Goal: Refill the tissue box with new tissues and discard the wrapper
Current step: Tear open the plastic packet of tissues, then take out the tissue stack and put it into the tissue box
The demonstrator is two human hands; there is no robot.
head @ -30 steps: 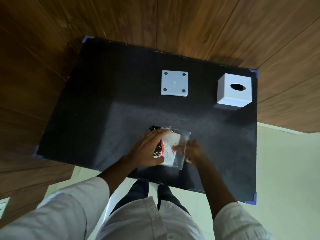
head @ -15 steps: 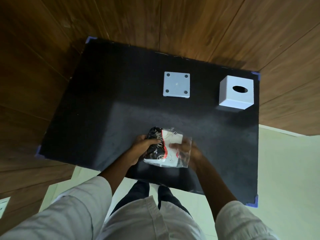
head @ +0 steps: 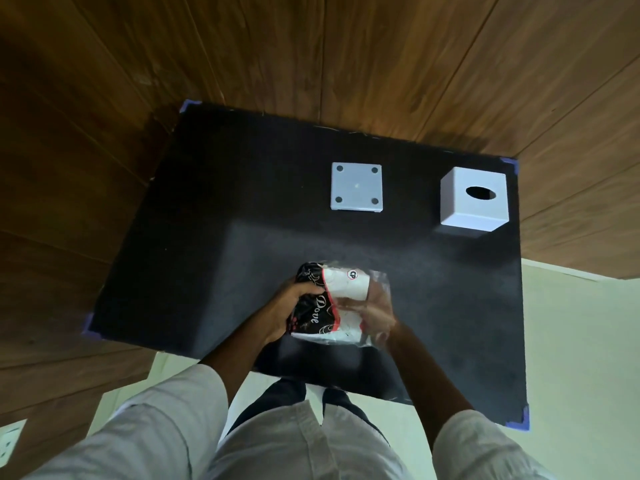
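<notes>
A pack of tissues point(head: 330, 299) in a clear wrapper with a black, red and white print is lifted just above the near part of the black table point(head: 207, 258). My left hand point(head: 284, 311) grips its dark left end. My right hand point(head: 375, 318) holds the clear right end and shows partly through the plastic, blurred. The white tissue box point(head: 473, 199), a cube with an oval slot on top, stands at the far right corner. Its flat white base plate point(head: 357, 187), with dark dots at its corners, lies left of the box.
Wood panelling surrounds the table at the back and left. Pale floor shows on the right and below the near edge. Blue tape marks the table corners. My legs are under the near edge.
Both hands have lifted the tissue pack off the table and turned it, so its black printed end now faces up on the left.
</notes>
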